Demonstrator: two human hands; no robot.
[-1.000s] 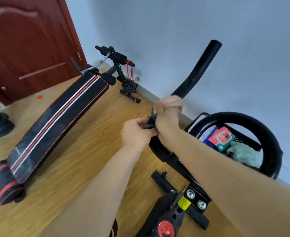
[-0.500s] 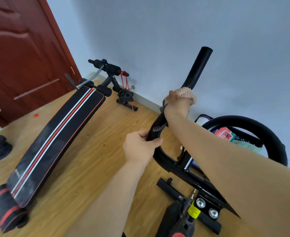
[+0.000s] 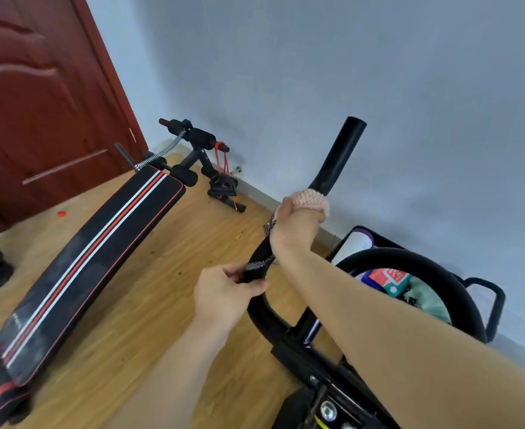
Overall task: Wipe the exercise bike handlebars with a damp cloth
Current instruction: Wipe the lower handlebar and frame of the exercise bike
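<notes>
The right hand [image 3: 295, 226] is gripping the pink cloth [image 3: 312, 199] around the black handlebar [image 3: 340, 153]; nearer, the left hand [image 3: 224, 294] is clasping the bar's lower curve.

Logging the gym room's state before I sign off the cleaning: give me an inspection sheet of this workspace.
Surface: wooden floor, small red bit lying on it.
Job's things: pink cloth wrapped round the black handlebar.
Clutter: sit-up bench on the floor; black basket holding packets.
Hands: right hand grips the cloth; left hand grips the bar lower down.
Cables: red cords hang from the bench frame.
Surroundings: red-brown door, pale wall.
</notes>
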